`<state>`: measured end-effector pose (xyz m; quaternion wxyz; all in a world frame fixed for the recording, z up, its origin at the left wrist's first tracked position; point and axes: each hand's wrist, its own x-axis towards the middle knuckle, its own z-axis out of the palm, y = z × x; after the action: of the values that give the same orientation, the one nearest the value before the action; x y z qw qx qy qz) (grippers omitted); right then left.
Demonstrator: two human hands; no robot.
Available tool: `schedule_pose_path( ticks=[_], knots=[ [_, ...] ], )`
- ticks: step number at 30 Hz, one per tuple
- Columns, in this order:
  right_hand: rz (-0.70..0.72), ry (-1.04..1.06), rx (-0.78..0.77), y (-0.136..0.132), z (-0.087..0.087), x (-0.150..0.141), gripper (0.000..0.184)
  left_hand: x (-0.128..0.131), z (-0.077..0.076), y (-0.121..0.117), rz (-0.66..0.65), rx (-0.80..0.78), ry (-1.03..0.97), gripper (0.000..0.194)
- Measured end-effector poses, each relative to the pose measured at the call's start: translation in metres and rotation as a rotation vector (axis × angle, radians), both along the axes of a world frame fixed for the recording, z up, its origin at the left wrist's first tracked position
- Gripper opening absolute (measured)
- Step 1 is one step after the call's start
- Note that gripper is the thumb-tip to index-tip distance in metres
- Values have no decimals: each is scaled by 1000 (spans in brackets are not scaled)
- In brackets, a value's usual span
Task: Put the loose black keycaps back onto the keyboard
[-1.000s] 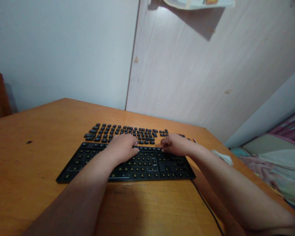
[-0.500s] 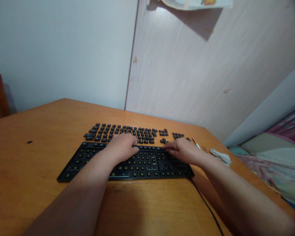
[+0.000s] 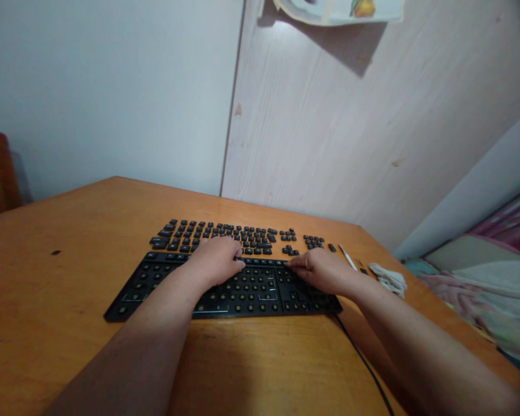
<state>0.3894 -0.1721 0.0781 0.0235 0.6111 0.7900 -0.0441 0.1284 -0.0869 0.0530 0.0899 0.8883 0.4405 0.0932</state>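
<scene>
Crosswise, the keyboard (image 3: 242, 293) lengthwise left-to-right

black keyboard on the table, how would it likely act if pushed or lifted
The black keyboard is probably fairly stiff, as its long frame lies straight. If pushed, it would likely slide rather than roll or tip, being flat and low on the table. If lifted, its thin, curving cable would probably bend and trail.

Through one head-worn camera, I looked forward and down at the close-by keyboard (image 3: 288, 292), facing the wall (image 3: 112, 86).
</scene>
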Motion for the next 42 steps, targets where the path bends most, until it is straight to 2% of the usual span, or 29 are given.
schedule_pose_path(
  ticks=[28, 33, 36, 40, 42],
  knots=[
    [-27, -41, 16, 0, 0, 0, 38, 1, 0, -1, 6, -1, 4, 23],
    [-15, 8, 13, 1, -1, 4, 35, 2, 1, 0, 3, 1, 8, 22],
    [-50, 85, 42, 12, -1, 17, 33, 1, -1, 1, -1, 9, 5, 23],
    [-142, 168, 113, 41, -1, 43, 30, 0, -2, 1, 0, 7, -5, 22],
    [-262, 126, 141, 59, -1, 55, 28, -1, -2, 1, -2, 6, -10, 21]
  ],
)
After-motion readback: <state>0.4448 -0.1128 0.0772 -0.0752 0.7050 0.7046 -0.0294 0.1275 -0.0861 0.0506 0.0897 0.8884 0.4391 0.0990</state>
